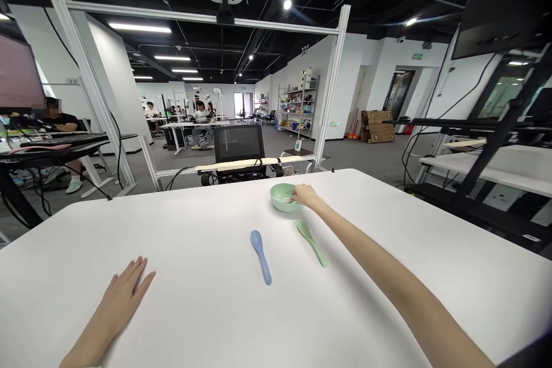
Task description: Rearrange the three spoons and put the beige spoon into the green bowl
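A light green bowl (281,196) stands on the white table (207,310) near its far edge. My right hand (305,195) reaches out to it, fingers closed on the bowl's right rim. Just in front of the bowl lie two spoons: a blue spoon (261,256) to the left and a green spoon (312,242) to the right, partly under my forearm's line. My left hand (125,291) lies flat on the table at the near left, fingers stretched out, holding nothing.
A black office chair (239,146) stands behind the table's far edge. A metal frame (336,80) with a white device on top rises there. A black rack (495,144) stands at right. A seated person (56,121) works at a desk at left; more people sit further back.
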`<state>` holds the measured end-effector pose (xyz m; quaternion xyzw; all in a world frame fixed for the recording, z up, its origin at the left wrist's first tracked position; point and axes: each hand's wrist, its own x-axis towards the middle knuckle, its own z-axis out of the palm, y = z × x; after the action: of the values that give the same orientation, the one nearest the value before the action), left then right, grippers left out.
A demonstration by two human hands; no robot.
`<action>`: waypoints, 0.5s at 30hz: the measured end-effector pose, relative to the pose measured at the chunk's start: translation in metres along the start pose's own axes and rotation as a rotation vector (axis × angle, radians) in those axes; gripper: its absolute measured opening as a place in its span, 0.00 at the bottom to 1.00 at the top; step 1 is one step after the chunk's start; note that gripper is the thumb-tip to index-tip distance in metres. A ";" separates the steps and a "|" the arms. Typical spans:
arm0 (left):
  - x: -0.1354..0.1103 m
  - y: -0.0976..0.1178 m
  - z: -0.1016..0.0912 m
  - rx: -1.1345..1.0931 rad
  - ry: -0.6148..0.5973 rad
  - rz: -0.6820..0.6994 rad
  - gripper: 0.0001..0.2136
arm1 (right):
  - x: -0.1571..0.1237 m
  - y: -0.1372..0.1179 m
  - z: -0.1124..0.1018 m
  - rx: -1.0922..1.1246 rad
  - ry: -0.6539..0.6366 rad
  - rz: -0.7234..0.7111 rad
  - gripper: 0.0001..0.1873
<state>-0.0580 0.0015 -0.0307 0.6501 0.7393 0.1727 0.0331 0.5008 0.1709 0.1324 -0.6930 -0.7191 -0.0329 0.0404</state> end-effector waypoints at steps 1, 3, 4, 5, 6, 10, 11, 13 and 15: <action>0.000 0.001 0.000 -0.007 -0.005 -0.010 0.39 | -0.004 0.003 -0.001 0.007 0.022 -0.009 0.16; -0.001 0.004 -0.001 -0.020 -0.016 -0.028 0.40 | -0.016 0.013 -0.001 0.019 0.079 -0.021 0.20; -0.001 0.005 -0.002 -0.025 -0.021 -0.031 0.41 | -0.024 0.020 0.002 0.039 0.129 -0.027 0.22; -0.001 0.006 -0.002 -0.029 -0.023 -0.032 0.42 | -0.034 0.028 0.007 0.071 0.191 -0.037 0.23; -0.001 0.006 -0.002 -0.032 -0.022 -0.033 0.42 | -0.044 0.037 0.014 0.115 0.260 -0.049 0.24; 0.001 0.004 -0.001 -0.044 -0.010 -0.030 0.41 | -0.086 0.073 0.064 0.282 0.419 -0.110 0.27; 0.002 0.002 0.000 -0.046 -0.005 -0.028 0.41 | -0.095 0.080 0.078 0.292 0.404 -0.122 0.27; 0.002 -0.001 0.002 -0.048 0.007 -0.021 0.40 | -0.109 0.091 0.104 0.299 0.344 -0.136 0.29; 0.003 -0.003 0.004 -0.049 0.021 -0.013 0.40 | -0.117 0.096 0.122 0.306 0.282 -0.134 0.31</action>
<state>-0.0607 0.0052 -0.0346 0.6425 0.7393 0.1971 0.0422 0.5998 0.0712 -0.0020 -0.6180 -0.7473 -0.0226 0.2432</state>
